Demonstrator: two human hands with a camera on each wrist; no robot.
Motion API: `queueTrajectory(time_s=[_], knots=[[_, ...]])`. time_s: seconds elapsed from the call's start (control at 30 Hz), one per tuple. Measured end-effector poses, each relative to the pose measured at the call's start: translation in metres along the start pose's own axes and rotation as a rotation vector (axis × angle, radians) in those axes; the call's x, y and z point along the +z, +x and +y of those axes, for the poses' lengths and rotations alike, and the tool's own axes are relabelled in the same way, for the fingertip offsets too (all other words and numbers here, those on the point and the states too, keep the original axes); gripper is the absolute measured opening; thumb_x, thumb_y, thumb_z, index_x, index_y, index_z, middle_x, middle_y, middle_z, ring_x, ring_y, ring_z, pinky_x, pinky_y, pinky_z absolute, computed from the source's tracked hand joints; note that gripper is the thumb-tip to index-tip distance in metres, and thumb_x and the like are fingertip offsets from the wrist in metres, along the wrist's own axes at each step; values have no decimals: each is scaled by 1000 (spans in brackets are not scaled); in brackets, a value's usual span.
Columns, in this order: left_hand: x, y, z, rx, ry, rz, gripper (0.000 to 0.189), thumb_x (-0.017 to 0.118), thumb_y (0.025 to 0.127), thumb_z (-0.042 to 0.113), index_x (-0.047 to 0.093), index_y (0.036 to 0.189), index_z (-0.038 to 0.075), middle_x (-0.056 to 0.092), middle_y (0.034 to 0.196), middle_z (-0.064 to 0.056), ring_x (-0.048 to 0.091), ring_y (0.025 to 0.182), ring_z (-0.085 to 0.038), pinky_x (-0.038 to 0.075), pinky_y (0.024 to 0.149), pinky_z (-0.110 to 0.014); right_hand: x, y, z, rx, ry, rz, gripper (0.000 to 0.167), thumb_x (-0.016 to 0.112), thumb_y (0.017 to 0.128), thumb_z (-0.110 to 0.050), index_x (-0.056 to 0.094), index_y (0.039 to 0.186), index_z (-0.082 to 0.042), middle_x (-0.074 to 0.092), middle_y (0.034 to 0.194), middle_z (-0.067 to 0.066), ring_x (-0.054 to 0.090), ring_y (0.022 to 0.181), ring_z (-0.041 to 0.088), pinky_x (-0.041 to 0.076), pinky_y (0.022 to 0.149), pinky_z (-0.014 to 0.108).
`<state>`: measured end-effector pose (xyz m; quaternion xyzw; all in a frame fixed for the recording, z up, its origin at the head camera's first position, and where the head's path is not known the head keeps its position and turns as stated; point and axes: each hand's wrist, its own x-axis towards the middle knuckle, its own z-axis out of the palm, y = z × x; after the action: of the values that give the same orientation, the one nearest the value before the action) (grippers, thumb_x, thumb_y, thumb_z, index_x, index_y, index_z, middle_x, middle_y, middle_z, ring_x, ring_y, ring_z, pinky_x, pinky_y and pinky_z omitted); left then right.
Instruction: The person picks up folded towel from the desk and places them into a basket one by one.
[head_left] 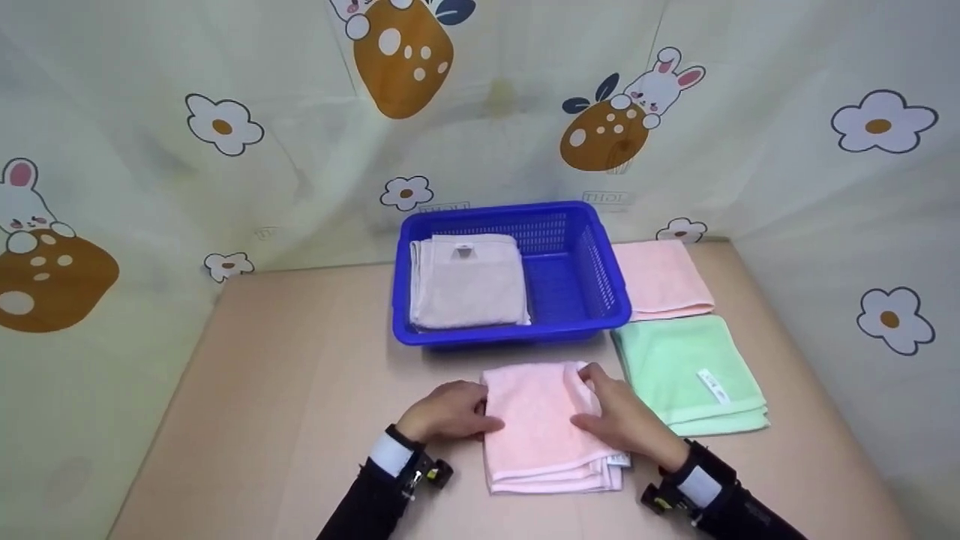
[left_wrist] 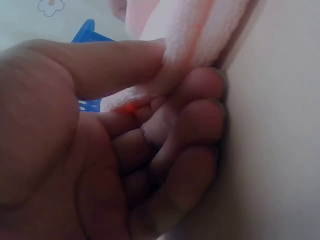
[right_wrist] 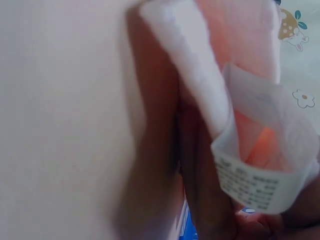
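A folded pink towel point(head_left: 536, 420) lies on the table in front of the basket, its layered edges toward the person. My left hand point(head_left: 450, 411) pinches its left edge, thumb on top and curled fingers beneath, as the left wrist view shows the towel's fold point(left_wrist: 187, 40) between them. At the right edge my right hand point(head_left: 622, 412) grips the same towel, thumb on top and index finger at the far corner. A white printed care label point(right_wrist: 255, 185) loops out from the towel's side in the right wrist view, covering part of the right fingers.
Behind the towel stands a blue plastic basket point(head_left: 510, 335) with a folded beige towel point(head_left: 472, 289) in its left half. To the right lie a folded green towel point(head_left: 690, 367) and another pink towel point(head_left: 664, 277). A patterned curtain point(head_left: 495, 150) surrounds the table point(head_left: 300, 375).
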<state>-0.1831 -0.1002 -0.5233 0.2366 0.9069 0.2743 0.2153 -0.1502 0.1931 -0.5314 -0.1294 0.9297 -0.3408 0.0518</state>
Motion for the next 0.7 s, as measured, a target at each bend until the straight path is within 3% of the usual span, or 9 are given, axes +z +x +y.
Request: queueTrajectory(time_s=[0.13,0.33,0.53,0.7], knots=[[0,1,0,14,10,10,32,76,89,37,55,75,17,51,70,8,48,64,-10,40,60,-25,0,1,0,-22,-6,7,51,84,82,-11,54,123,-6,70,118,25,69,102,37,57,89,54],[-11,-7,3,82,21,-14,31,77,88,32,57,71,15,49,68,10,46,63,-7,38,59,-23,-8,-3,-10,-102,20,-1,51,81,85,-15,54,128,-8,71,113,15,65,93,24,55,80,43],[-32,-23,12,190,-39,9,22,76,88,28,63,79,13,54,70,12,48,64,-2,41,60,-20,-29,-10,-27,-142,115,62,52,80,88,-16,55,133,-10,65,133,18,64,118,38,53,97,59],[-45,-34,21,249,-35,76,20,75,89,27,62,84,13,56,73,11,50,67,-2,43,62,-20,-35,-12,-34,-170,159,110,55,80,89,-15,52,137,-7,62,137,22,60,126,44,50,102,64]])
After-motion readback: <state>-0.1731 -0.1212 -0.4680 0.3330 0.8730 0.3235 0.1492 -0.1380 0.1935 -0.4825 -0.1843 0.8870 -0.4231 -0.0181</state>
